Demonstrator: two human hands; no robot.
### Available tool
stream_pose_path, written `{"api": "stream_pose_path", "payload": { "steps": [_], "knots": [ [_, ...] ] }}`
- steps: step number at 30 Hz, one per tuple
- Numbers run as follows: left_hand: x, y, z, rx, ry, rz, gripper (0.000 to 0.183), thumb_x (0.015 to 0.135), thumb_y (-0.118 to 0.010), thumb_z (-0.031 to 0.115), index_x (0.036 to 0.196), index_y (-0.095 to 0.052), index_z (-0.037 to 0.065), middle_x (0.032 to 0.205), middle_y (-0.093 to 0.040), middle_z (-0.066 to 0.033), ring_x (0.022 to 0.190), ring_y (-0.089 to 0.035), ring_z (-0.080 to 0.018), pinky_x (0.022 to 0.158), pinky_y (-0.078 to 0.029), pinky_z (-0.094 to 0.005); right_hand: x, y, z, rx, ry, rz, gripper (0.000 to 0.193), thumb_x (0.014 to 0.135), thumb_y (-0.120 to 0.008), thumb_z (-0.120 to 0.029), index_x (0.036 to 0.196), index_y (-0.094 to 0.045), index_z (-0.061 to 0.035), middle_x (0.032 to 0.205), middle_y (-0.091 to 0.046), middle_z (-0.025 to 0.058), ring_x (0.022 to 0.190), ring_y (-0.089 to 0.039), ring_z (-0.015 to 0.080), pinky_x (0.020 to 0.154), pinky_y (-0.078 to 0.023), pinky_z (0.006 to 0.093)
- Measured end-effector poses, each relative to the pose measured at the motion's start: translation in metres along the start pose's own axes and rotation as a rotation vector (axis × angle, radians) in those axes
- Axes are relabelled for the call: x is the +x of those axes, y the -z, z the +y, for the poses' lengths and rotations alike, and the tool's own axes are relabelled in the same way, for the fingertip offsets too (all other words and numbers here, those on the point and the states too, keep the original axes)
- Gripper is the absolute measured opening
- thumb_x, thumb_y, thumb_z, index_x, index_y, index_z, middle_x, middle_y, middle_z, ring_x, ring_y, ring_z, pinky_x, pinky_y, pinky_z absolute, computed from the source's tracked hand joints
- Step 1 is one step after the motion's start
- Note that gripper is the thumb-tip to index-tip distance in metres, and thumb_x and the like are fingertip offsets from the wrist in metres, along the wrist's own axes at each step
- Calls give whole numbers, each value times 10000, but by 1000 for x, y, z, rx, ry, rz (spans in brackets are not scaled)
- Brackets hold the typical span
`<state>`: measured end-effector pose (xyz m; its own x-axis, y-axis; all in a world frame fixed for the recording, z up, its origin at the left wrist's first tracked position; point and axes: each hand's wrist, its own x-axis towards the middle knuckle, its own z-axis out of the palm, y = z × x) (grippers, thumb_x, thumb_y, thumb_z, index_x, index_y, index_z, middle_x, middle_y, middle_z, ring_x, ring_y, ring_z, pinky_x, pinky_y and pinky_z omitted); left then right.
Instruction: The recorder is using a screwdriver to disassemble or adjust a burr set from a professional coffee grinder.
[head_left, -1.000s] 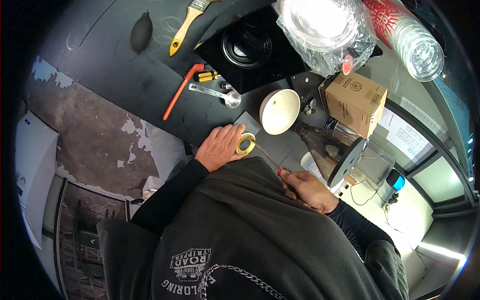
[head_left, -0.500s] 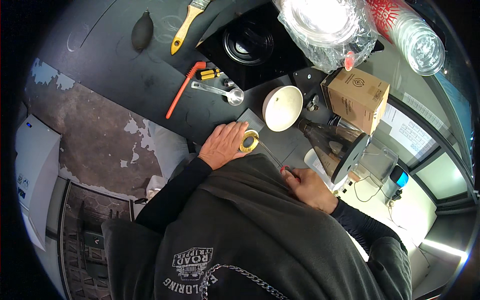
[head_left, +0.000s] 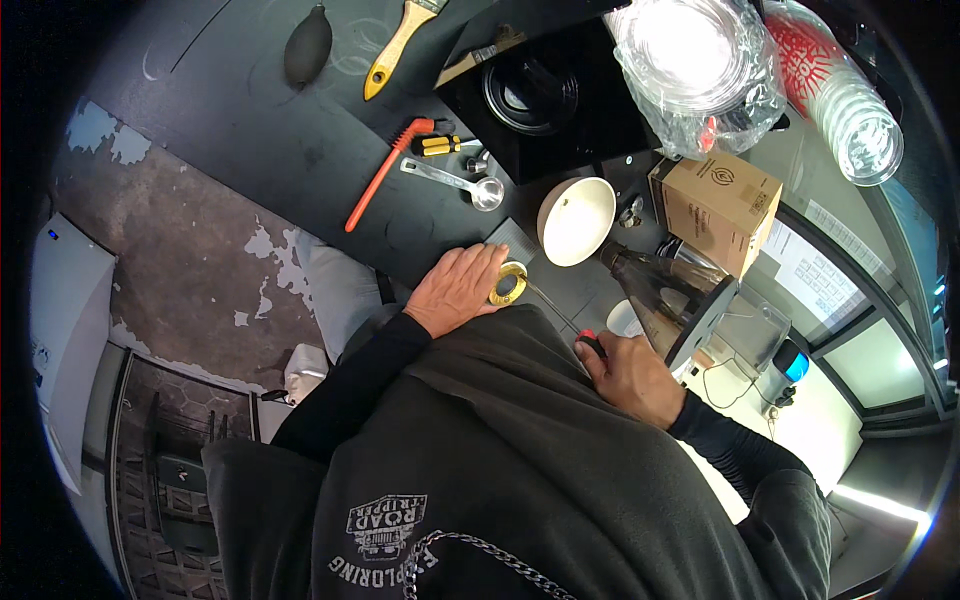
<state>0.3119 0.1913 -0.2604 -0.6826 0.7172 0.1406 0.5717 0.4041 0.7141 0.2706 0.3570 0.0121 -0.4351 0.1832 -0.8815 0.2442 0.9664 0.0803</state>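
My left hand (head_left: 455,288) holds a gold-coloured metal ring (head_left: 519,291) with a dark centre, fingers pressed together along its side by the table's near edge. To its right, my right hand (head_left: 640,382) is closed round the red and black handle of a screwdriver (head_left: 552,304). The thin metal shaft slants up and left, its tip at or very near the ring's right edge; exact contact is too small to make out. Just beyond the ring lies a small grey textured pad (head_left: 514,238). A cream bowl (head_left: 578,222) stands beyond the shaft.
Past my left hand lie a metal scoop (head_left: 487,193), an orange-handled brush (head_left: 377,185), a yellow-black screwdriver (head_left: 436,146), a paintbrush (head_left: 398,48) and a black rubber blower (head_left: 308,48). A dark translucent hopper (head_left: 660,295), cardboard box (head_left: 715,205) and black machine (head_left: 560,110) stand rightward.
The whole view has shifted a little, so the tabletop things appear farther right. Both hands keep their grips, and the screwdriver stays pointed at the ring.
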Motion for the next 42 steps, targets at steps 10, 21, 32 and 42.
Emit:
{"api": "stream_pose_path", "payload": {
  "steps": [10,21,32,42],
  "knots": [
    [1,-4,-2,48,0,-16,944,841,-748,569,1518,-422,-2,1406,-566,-126,1329,-518,-246,1127,-392,-383,25,23,23,1444,-735,-706,466,1096,-485,-491,871,-517,-84,594,-478,11,362,-400,93,330,-306,247],
    [2,-4,0,22,3,29,907,837,-749,559,1498,-459,10,1384,-588,-122,1298,-547,-241,1107,-412,-375,12,15,-2,897,-638,-532,586,1066,-456,-606,844,-553,-72,564,-476,-5,334,-403,81,267,-299,274],
    [2,-2,0,0,12,63,861,867,-738,546,1473,-469,-3,1377,-594,-134,1290,-559,-256,1090,-425,-380,15,6,5,825,-588,-483,645,1056,-460,-627,726,-556,-81,540,-479,-1,337,-411,102,284,-300,293],
    [0,-5,1,-20,30,44,889,846,-749,545,1493,-455,10,1394,-577,-129,1299,-546,-247,1100,-413,-371,12,6,-9,597,-537,-333,685,1055,-508,-601,695,-608,-26,557,-525,34,478,-495,138,519,-414,322]
  ]
}}
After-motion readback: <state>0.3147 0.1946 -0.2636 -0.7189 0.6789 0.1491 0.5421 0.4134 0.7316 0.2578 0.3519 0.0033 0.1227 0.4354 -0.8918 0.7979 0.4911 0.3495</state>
